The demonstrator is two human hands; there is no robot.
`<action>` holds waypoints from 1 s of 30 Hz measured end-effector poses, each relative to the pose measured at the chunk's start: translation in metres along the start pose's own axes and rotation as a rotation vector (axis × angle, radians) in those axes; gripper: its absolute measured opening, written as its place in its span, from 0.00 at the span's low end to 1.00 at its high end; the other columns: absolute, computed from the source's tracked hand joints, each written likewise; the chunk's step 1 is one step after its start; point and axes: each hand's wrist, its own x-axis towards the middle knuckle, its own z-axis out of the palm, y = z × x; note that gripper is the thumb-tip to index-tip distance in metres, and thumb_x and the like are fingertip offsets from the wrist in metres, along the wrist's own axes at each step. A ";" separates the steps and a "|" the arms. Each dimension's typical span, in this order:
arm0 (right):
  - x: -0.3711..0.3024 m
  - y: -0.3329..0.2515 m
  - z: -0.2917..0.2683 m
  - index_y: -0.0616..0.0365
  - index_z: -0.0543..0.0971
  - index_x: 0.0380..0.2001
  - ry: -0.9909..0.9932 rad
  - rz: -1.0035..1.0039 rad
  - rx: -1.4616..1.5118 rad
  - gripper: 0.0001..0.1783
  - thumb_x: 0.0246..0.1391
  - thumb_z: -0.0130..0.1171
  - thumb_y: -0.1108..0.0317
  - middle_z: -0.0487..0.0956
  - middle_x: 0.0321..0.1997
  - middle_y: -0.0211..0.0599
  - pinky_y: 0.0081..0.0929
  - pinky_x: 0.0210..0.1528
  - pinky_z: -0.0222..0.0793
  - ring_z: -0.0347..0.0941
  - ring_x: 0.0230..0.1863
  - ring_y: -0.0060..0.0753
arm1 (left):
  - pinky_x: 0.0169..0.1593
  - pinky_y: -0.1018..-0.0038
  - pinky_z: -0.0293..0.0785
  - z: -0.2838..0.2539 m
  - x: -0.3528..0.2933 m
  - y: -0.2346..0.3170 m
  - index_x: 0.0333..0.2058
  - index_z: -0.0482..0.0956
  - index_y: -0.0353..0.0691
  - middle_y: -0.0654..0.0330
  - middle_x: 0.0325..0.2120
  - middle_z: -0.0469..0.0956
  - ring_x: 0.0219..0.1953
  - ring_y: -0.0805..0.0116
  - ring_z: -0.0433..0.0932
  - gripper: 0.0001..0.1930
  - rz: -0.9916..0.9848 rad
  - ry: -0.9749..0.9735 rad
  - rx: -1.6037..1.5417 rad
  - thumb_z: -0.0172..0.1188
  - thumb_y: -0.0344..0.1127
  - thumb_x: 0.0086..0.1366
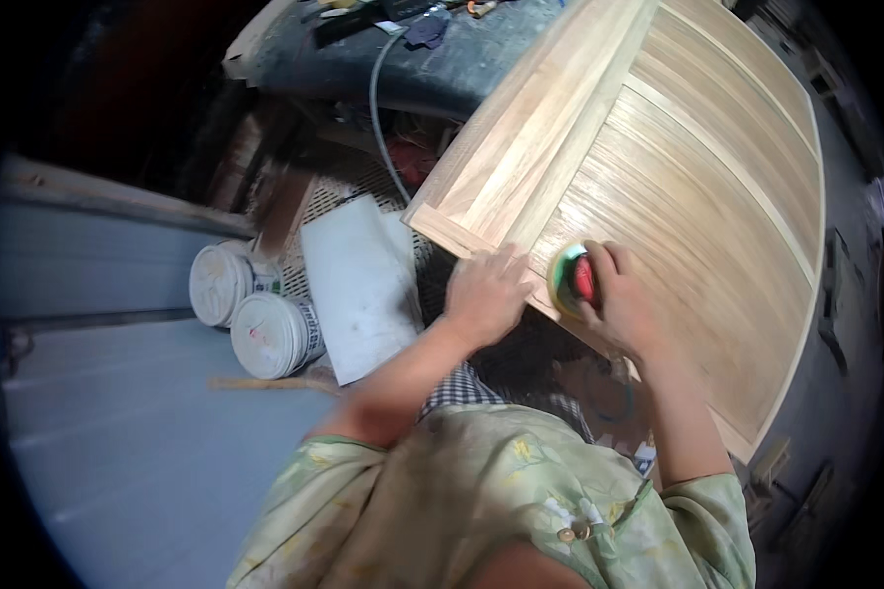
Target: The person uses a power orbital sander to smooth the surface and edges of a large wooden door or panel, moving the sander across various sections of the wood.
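My right hand point(627, 299) is wrapped round a round orbital sander point(582, 279) with a red top and a green-yellow rim. The sander rests on the near edge area of a large, pale wooden panel point(697, 216) built of framed boards. A metal fitting point(619, 370) shows below my right wrist, beside the panel's near edge. To the left of the sander, my left hand point(487, 299) lies on the panel's near edge with its fingers stretched over the wood. The sander's underside is hidden against the panel.
Two white lidded buckets point(268, 334) stand at the left, next to a white foam-like sheet point(359, 285). A wooden stick point(270, 384) lies below them. Beyond, a dark-covered worktable point(442, 74) carries tools and a cloth; a grey hose point(374, 108) hangs from it.
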 end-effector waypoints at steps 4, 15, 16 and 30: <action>-0.026 0.008 0.001 0.55 0.66 0.56 0.108 0.160 -0.015 0.37 0.39 0.66 0.67 0.66 0.56 0.51 0.45 0.50 0.70 0.70 0.50 0.59 | 0.57 0.58 0.60 -0.011 -0.027 -0.092 0.52 0.76 0.55 0.62 0.56 0.69 0.52 0.57 0.66 0.24 0.128 0.101 0.124 0.62 0.39 0.55; -0.026 -0.078 0.043 0.50 0.66 0.55 0.038 0.342 -0.045 0.37 0.38 0.67 0.68 0.67 0.54 0.47 0.43 0.45 0.74 0.73 0.48 0.54 | 0.53 0.60 0.60 -0.019 0.001 -0.164 0.52 0.76 0.59 0.61 0.49 0.71 0.52 0.61 0.67 0.23 0.564 0.063 0.004 0.63 0.44 0.55; -0.032 -0.074 0.041 0.50 0.66 0.56 0.078 0.393 -0.036 0.38 0.38 0.67 0.68 0.67 0.54 0.47 0.43 0.45 0.74 0.73 0.48 0.55 | 0.54 0.60 0.60 -0.020 0.001 -0.165 0.52 0.76 0.59 0.61 0.49 0.70 0.53 0.61 0.67 0.23 0.570 0.042 -0.012 0.63 0.44 0.55; -0.073 -0.036 0.030 0.54 0.66 0.54 0.189 0.531 -0.020 0.35 0.39 0.67 0.68 0.68 0.51 0.51 0.44 0.44 0.73 0.72 0.47 0.57 | 0.61 0.55 0.55 -0.027 0.023 -0.174 0.57 0.71 0.61 0.59 0.59 0.65 0.61 0.59 0.63 0.30 0.714 -0.154 0.014 0.59 0.33 0.53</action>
